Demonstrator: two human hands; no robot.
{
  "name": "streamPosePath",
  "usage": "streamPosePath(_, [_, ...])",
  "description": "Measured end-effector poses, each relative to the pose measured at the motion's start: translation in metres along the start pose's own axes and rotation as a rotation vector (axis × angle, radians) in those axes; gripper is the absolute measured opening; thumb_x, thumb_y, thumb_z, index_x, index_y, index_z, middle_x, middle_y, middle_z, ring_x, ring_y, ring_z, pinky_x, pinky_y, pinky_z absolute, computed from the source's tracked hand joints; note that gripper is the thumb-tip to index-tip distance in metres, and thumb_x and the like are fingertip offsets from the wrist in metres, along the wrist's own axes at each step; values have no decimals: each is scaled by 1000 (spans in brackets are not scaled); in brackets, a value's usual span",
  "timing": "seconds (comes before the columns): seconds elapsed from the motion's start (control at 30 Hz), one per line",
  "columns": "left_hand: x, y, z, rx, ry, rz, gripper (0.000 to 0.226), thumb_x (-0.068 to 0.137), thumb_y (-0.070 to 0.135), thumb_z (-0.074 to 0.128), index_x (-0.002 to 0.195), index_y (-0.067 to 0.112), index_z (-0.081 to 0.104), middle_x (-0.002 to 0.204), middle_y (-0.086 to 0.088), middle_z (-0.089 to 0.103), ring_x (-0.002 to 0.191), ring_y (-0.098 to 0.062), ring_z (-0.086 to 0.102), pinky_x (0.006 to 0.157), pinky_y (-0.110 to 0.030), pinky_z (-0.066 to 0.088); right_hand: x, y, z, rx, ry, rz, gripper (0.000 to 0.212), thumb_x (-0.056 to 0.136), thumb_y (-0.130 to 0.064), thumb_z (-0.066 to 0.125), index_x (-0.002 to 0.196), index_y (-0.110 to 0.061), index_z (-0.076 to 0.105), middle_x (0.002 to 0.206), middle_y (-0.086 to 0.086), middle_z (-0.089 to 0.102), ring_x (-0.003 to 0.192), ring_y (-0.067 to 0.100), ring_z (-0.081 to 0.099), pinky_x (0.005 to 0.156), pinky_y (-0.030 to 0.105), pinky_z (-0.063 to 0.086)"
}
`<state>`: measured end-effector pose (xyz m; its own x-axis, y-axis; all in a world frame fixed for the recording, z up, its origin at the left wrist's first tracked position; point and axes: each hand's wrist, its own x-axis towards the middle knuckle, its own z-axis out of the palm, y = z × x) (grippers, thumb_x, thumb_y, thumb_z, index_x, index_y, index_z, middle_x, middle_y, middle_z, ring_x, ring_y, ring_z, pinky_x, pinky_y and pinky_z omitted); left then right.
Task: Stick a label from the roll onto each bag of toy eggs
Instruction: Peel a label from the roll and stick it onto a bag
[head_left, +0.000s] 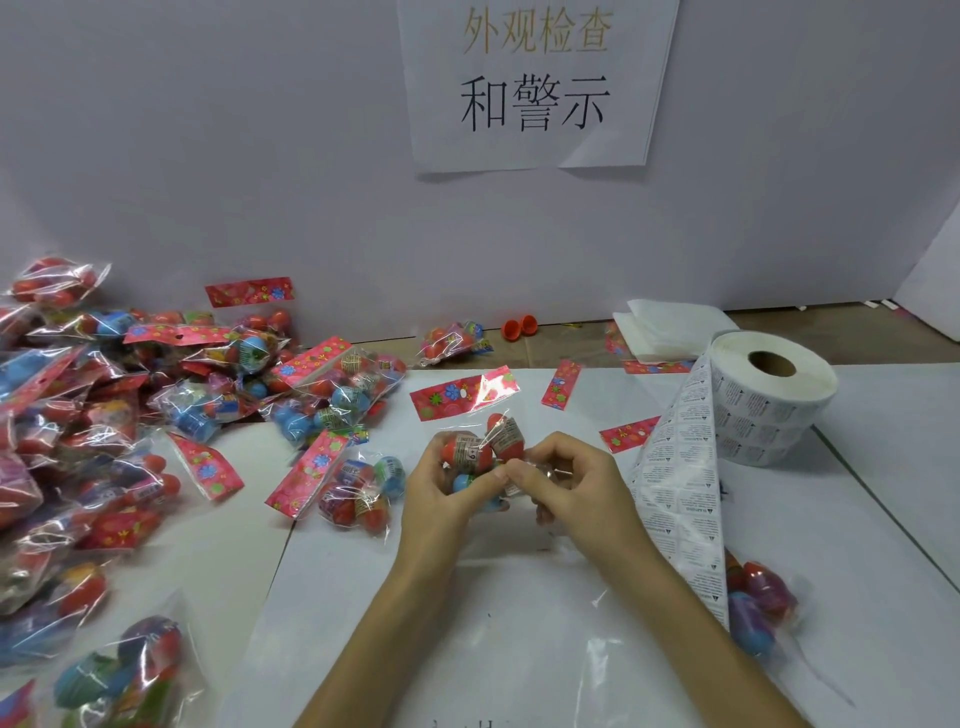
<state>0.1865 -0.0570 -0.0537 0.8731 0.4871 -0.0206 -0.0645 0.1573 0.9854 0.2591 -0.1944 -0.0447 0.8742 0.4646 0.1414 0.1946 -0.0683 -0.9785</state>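
As both hands grasp it over the white table (872, 519), the bag of toy eggs (485, 448) sits between them, left hand (441, 493) curled round the eggs, right hand (571, 488) pinching the plastic. Open table lies beneath the forearms; label roll (769, 400) stands right, heaped bags (104, 415) crowd left.

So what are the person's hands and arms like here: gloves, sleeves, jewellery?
Both the left hand and the right hand are bare: no gloves, rings or watch visible. The left forearm and right forearm are uncovered to the frame's bottom edge; no sleeve shows.
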Motion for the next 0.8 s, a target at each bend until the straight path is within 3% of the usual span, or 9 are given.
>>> streamPosePath(0.1, [2,-1,0,41,14,-5,37,84,8,79,117,15,64,109,-11,74,102,-32,71,89,-48,61,3,-2,-7,76,-64,24,14,93,-10,71,79,-12,72,67,2,64,56,16,59,53,29,51])
streamPosePath(0.23, [2,-3,0,59,26,11,39,81,14,85,114,15,65,104,-11,73,100,-32,71,89,-47,62,4,-1,-10,45,-108,54,18,97,-10,65,82,-15,72,71,1,67,59,17,61,55,26,53])
streamPosePath(0.3, [1,-5,0,54,35,24,40,76,20,87,110,16,67,98,-9,74,94,-28,72,82,-39,63,3,1,-6,14,-84,52,18,96,-15,67,79,-18,70,68,-1,65,59,16,60,55,28,53])
streamPosePath(0.4, [0,-7,-1,56,34,47,31,73,21,85,99,23,69,88,-6,74,80,-20,70,72,-27,60,-2,1,0,-63,-28,36,22,82,-39,77,77,-20,67,64,2,63,55,14,57,51,31,52])
streamPosePath(0.43, [0,-8,-1,55,32,42,32,71,22,86,99,25,69,88,-7,74,81,-21,71,72,-29,60,-2,0,0,-65,-28,35,24,79,-41,78,77,-20,66,64,2,63,54,15,56,51,32,52])
streamPosePath(0.57, [1,-8,-1,28,0,35,58,60,39,82,112,18,66,102,-14,74,98,-40,70,90,-54,59,2,0,-4,-78,-13,55,18,86,-19,75,72,-21,64,62,6,59,53,15,56,51,37,54])
streamPosePath(0.7, [-2,-6,2,89,-65,65,52,69,28,91,114,22,65,103,-7,76,96,-24,75,84,-37,62,3,1,-5,-37,7,71,19,89,-9,72,72,-12,63,60,-2,61,54,16,57,51,35,52])
streamPosePath(0.8, [0,-2,-3,49,-69,12,53,67,19,91,113,14,64,101,-9,77,92,-24,75,79,-32,61,3,-3,-7,96,-49,72,19,94,-9,69,75,-10,68,61,-2,62,52,15,56,51,28,51])
